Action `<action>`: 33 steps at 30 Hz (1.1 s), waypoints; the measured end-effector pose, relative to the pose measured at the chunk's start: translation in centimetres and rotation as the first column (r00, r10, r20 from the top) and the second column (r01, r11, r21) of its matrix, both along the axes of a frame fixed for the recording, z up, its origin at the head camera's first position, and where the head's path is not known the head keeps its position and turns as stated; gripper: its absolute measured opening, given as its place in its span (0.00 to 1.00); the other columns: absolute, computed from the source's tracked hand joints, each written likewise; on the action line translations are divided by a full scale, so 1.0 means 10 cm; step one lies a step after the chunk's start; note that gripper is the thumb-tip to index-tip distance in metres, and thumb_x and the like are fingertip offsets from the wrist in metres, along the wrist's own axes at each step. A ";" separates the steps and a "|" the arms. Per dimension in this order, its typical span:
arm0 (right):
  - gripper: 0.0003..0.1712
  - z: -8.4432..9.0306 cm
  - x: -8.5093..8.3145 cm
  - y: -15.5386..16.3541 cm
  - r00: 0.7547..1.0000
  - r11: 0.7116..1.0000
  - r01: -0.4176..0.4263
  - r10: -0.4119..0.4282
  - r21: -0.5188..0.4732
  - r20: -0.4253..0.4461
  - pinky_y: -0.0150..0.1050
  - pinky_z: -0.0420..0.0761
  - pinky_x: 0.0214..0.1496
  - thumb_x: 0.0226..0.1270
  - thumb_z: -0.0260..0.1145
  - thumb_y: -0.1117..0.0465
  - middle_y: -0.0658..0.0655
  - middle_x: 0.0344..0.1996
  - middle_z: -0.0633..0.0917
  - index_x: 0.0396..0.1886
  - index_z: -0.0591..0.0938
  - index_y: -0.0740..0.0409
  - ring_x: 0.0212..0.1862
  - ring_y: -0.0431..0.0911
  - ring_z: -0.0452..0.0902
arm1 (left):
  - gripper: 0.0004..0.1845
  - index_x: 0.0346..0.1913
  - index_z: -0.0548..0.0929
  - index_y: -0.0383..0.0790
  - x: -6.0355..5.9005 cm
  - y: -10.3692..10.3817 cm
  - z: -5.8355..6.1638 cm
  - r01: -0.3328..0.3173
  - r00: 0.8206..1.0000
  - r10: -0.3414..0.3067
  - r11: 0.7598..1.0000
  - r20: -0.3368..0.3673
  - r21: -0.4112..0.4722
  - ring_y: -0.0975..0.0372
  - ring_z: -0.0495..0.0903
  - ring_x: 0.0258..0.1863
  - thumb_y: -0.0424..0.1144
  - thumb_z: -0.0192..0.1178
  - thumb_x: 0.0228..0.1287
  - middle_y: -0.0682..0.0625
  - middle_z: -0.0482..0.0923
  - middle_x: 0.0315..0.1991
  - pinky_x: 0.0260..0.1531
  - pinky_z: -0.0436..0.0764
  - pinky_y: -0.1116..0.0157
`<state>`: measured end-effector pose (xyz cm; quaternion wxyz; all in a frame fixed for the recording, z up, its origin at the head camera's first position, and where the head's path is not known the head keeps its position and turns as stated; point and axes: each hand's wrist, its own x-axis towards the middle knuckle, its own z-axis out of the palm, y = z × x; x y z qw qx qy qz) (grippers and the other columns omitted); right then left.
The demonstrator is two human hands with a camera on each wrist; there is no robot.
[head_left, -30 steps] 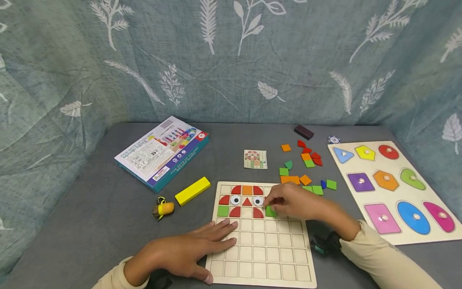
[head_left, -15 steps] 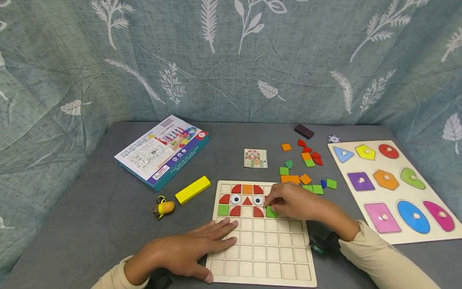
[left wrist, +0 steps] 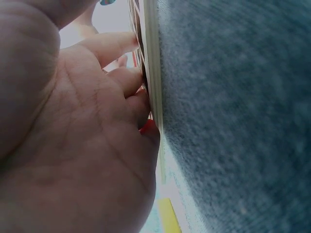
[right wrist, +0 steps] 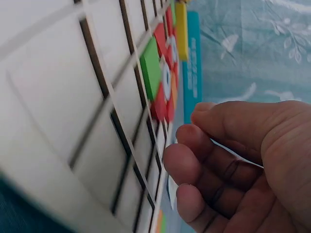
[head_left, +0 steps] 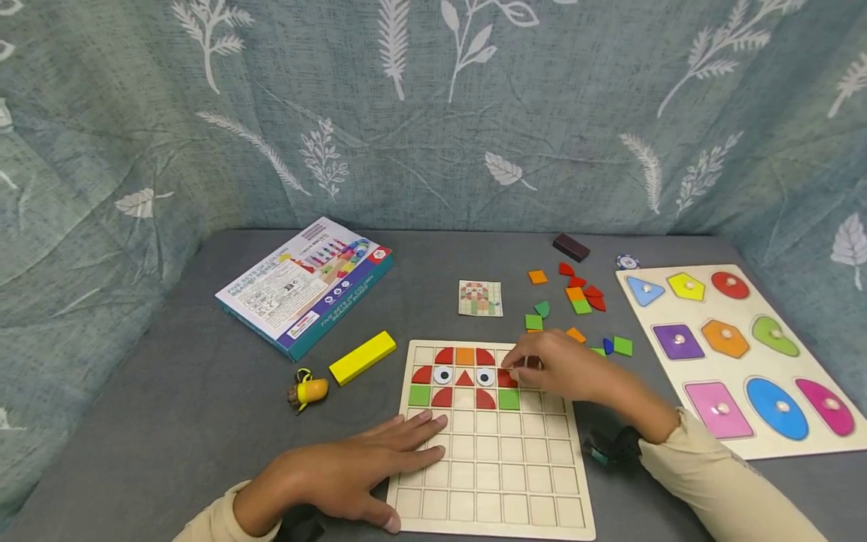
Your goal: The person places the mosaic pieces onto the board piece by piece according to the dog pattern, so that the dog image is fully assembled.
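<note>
Grid board (head_left: 501, 482) lies on counter (head_left: 203, 421), top rows filled w/ red, orange, green tiles. Green tile (head_left: 509, 399) sits in 3rd row, right of red pieces. R hand (head_left: 558, 369) hovers above it, fingers curled; can't tell if holding anything. L hand (head_left: 352, 474) flat, fingers straight, pressing board's left edge.

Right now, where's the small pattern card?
Head view: the pattern card lies flat on the grey table, just beyond the grid board, left of the loose coloured tiles.
</note>
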<state>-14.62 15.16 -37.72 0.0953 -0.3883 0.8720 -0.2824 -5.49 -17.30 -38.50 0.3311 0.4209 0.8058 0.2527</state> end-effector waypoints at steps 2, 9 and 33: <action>0.09 0.01 -0.04 0.05 1.000 1.000 0.015 -0.015 -0.014 -0.003 0.33 0.77 0.29 0.65 0.66 0.69 0.50 0.38 0.85 0.43 0.87 0.60 0.30 0.37 0.73 | 0.44 0.76 0.56 0.53 0.00 0.00 0.01 -0.011 1.000 0.011 1.000 0.008 -0.008 0.57 0.36 0.76 0.50 0.67 0.61 0.57 0.36 0.78 0.71 0.42 0.50; 0.09 0.04 -0.17 0.23 0.993 0.993 0.116 -0.114 -0.029 0.042 0.33 0.73 0.27 0.68 0.64 0.67 0.50 0.37 0.85 0.44 0.87 0.62 0.27 0.40 0.70 | 0.43 0.76 0.57 0.53 0.00 0.01 0.01 -0.022 1.000 0.022 0.999 0.012 -0.023 0.56 0.36 0.76 0.49 0.67 0.61 0.57 0.35 0.78 0.71 0.43 0.49; 0.14 0.14 -0.43 0.86 0.848 0.848 0.530 -0.528 0.022 -0.043 0.48 0.78 0.38 0.71 0.60 0.65 0.67 0.44 0.84 0.50 0.83 0.69 0.45 0.58 0.78 | 0.43 0.76 0.57 0.51 0.00 0.01 0.00 -0.007 1.000 0.007 1.000 0.009 0.008 0.58 0.35 0.76 0.49 0.66 0.62 0.56 0.35 0.78 0.72 0.40 0.52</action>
